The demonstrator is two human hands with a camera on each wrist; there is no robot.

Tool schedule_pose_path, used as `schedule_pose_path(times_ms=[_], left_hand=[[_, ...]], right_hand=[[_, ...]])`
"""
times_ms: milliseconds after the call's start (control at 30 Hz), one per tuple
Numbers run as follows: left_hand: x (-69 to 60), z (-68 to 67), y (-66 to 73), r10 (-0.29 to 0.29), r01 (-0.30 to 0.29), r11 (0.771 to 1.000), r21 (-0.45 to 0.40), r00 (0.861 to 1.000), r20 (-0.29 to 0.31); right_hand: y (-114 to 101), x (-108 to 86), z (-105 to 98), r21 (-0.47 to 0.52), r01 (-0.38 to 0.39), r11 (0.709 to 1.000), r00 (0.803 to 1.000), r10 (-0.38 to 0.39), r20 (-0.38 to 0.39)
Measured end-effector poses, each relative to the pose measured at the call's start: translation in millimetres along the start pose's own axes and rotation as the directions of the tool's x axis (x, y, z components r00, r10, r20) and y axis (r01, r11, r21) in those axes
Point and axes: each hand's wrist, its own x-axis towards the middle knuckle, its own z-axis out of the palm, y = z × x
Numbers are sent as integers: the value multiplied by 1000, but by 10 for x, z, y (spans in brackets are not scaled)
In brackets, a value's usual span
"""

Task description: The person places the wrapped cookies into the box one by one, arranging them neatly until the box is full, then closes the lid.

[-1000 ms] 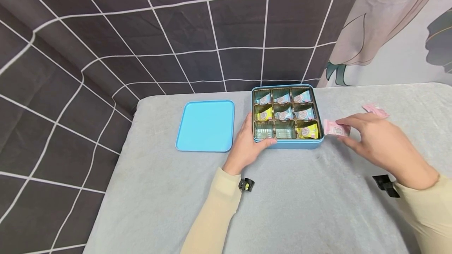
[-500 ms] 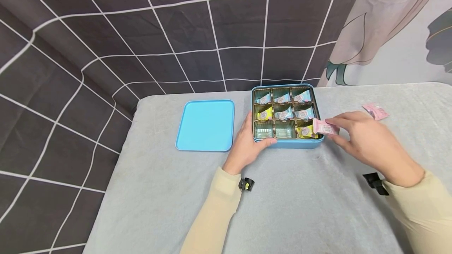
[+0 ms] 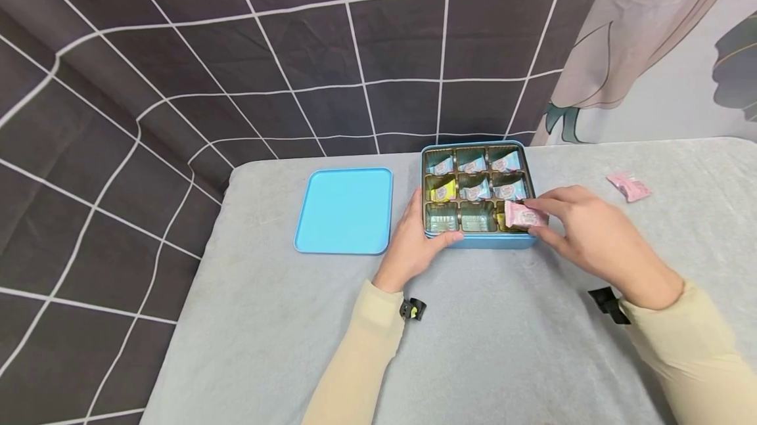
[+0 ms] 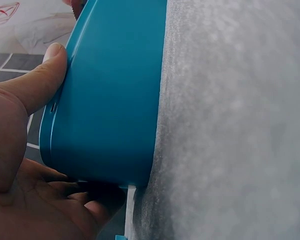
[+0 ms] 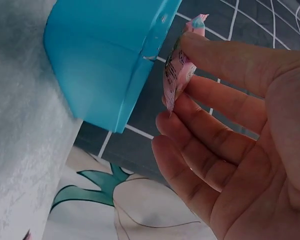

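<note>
A blue tin (image 3: 497,242) with a gold divided tray stands at the back of the table. My left hand (image 3: 409,245) grips its front left corner, the thumb (image 4: 51,75) on the rim and the other fingers round the side. Between thumb and fingers, my right hand (image 3: 594,236) pinches a pink wrapped candy (image 3: 524,215) above the front right compartment, partly hiding the yellow candy (image 3: 501,222) in it. Blue candies (image 3: 475,189) fill several compartments, and another yellow candy (image 3: 443,191) sits middle left. The front left and front middle compartments hold nothing.
A flat light-blue lid (image 3: 344,211) lies left of the tin. Another pink candy (image 3: 629,186) rests on the grey cloth beyond my right hand. Behind the table hangs a dark curtain (image 3: 390,31) with a white grid.
My right hand has carried the pink candy leftward, from beside the tin to over its front right compartment. The left hand keeps its grip on the tin.
</note>
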Motion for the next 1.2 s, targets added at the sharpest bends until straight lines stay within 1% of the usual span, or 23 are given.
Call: schedule_pose_path(times_ms=[167,333,567,833,1067,1200], left_hand=[[-3,-5,-1,3,-3,1000,2,1000,-1],[-8,-4,0,1,-1,1000,4,1000,-3],[-4,2,-1,-5,5,1000,5,1000,-4],[-7,2,2,-1,1,1000,-2,1000,-6],[-2,-1,3,12,-12,1000,-1,1000,-8],[-3,0,4,13,-13,1000,4,1000,-10]], right_hand=[[-31,38,20,14,-37,999,999,37,9],[-93,97,34,13,-46,999,999,45,26],[-155,173,81,16,-23,1000,999,23,36],[-214,220,135,19,-15,1000,999,14,47],[-262,257,149,40,26,999,999,-28,25],[-290,297,168,33,41,999,998,-42,38]])
